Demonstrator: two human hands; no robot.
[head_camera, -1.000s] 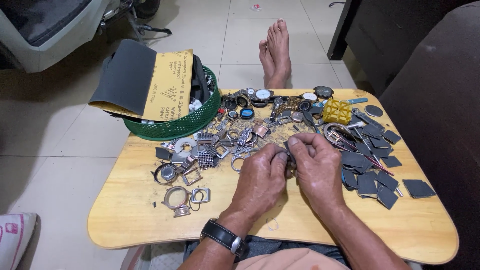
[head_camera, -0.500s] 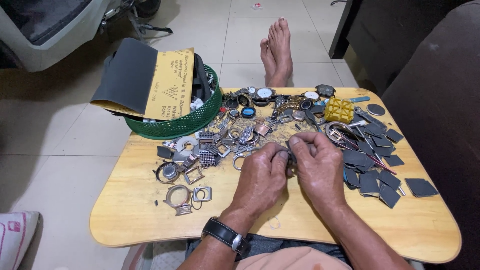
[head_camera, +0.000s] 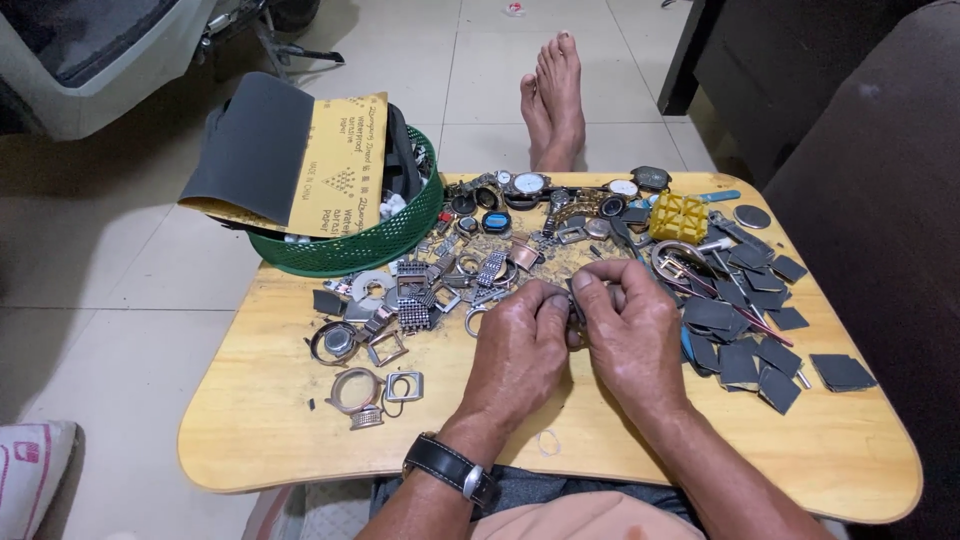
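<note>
On a wooden tabletop (head_camera: 260, 420) over a pale tiled floor (head_camera: 100, 300), beside a green basket (head_camera: 370, 245) and scattered watch parts (head_camera: 420, 300), the left hand (head_camera: 520, 350) and right hand (head_camera: 630, 335) pinch one small metal piece (head_camera: 577, 312) between them at mid-table, its direction too hidden to tell.

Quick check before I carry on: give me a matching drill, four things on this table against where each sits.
Things:
1. green basket
2. yellow block
3. dark squares
4. wristwatch

Places:
A. on the left wrist
B. right side of the table
C. far left corner, under sandpaper sheets
D. far side, right of centre

Pairs: 1-C, 2-D, 3-B, 4-A
</note>
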